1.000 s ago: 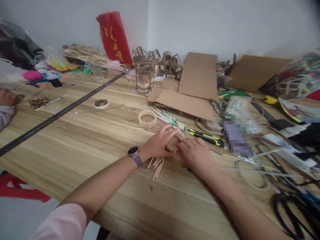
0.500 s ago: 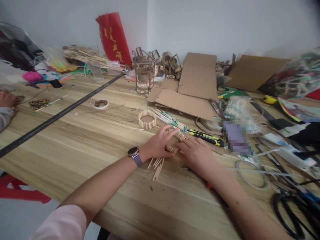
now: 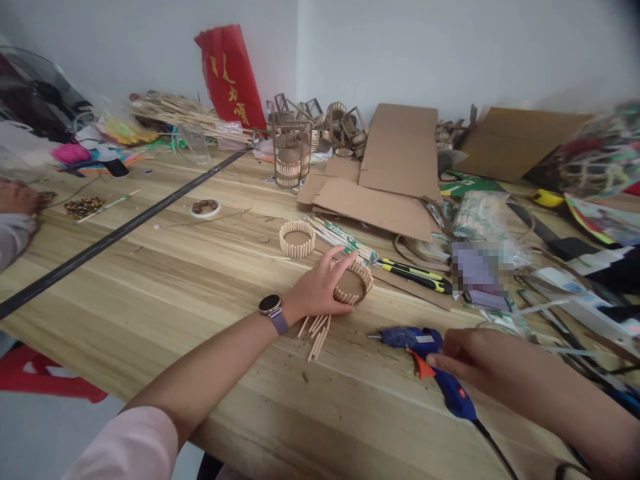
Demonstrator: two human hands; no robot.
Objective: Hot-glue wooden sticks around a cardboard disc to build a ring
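My left hand (image 3: 317, 285) is curved around the near-left side of a small round basket (image 3: 353, 283) of short wooden sticks with a brown base. Its thumb lies low in front and its fingers reach over the far rim. At the right, my right hand (image 3: 475, 357) is at a blue glue gun (image 3: 413, 339) with an orange trigger, which lies on its side on the table. The thumb touches the gun's body and the other fingers are curled, partly hidden. Loose short sticks (image 3: 316, 337) lie beneath my left wrist. A second stick basket (image 3: 297, 240) stands just behind.
A yellow-and-black utility knife (image 3: 415, 275) and wrapped sticks (image 3: 345, 239) lie behind the basket. Cardboard sheets (image 3: 373, 207) and finished stick pieces (image 3: 289, 167) fill the back. A black strip (image 3: 125, 230) crosses the table at left. Another person's hand (image 3: 17, 198) rests at the far left.
My right hand has left the small basket and moved right, toward me, to the glue gun, which now shows fully. My left hand stays around the basket.
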